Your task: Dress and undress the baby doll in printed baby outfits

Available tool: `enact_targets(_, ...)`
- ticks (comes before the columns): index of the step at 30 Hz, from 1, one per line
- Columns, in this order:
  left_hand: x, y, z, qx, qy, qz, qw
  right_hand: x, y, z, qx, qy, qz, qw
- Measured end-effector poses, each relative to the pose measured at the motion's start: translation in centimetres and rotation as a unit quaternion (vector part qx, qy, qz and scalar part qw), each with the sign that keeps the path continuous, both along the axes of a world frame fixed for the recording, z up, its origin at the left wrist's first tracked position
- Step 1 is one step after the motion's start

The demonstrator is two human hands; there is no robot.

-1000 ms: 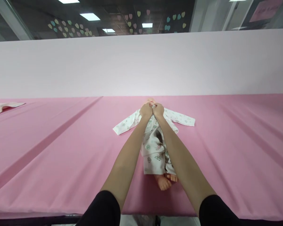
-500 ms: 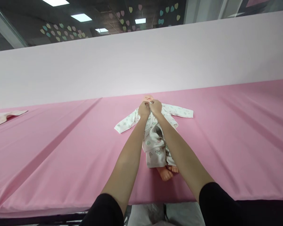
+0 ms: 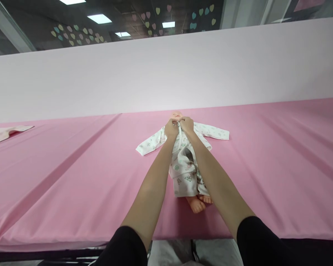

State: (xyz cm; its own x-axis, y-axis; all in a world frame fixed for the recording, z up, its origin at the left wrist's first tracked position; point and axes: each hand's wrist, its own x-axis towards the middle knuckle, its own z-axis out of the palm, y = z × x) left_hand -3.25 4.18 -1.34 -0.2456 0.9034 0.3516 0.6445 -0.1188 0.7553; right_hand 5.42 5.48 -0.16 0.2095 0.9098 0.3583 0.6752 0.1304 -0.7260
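Note:
A baby doll [image 3: 195, 204] lies on its back on the pink padded surface, feet toward me. It is dressed in a white printed baby top [image 3: 213, 132] with both sleeves spread out, and matching white printed trousers [image 3: 184, 186]. At the doll's neck, my left hand [image 3: 171, 128] pinches one side of the top's collar. Close beside it, my right hand [image 3: 187, 125] is closed on the other side of the collar. My fingertips nearly meet, and they hide any fastening there. The doll's head shows just beyond my hands.
The pink cover [image 3: 86, 192] spreads wide to both sides, with a few creases. A pale pink cloth [image 3: 5, 133] with a folded corner lies at the far left. Behind the surface rises a white wall [image 3: 155, 77], with a window above it carrying heart stickers.
The view has shifted slightly. Both hands stay at the collar, with the fingers moved a little. The doll and its clothes lie as before.

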Motion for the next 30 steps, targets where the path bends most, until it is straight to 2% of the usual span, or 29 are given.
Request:
enact_targets(11,-0.1,0.2,-0.1,0.02,-0.031,-0.01,0.999,0.1,0.9,-0.5,-0.005,-0.046,-0.006,0.999)
enact_targets(16,-0.2,0.3,-0.2,0.014,-0.032,0.004,0.999,-0.2,0.4,-0.3,-0.018,-0.08,-0.003,0.997)
enact_targets(22,-0.4,0.6,-0.3,0.011,-0.049,0.004,0.999,-1.1,-0.4,0.1,-0.042,-0.132,-0.03,0.99)
enact_targets(30,-0.5,1.0,-0.9,0.025,-0.057,-0.003,0.998,-1.2,-0.7,0.1,-0.038,-0.142,-0.023,0.989)
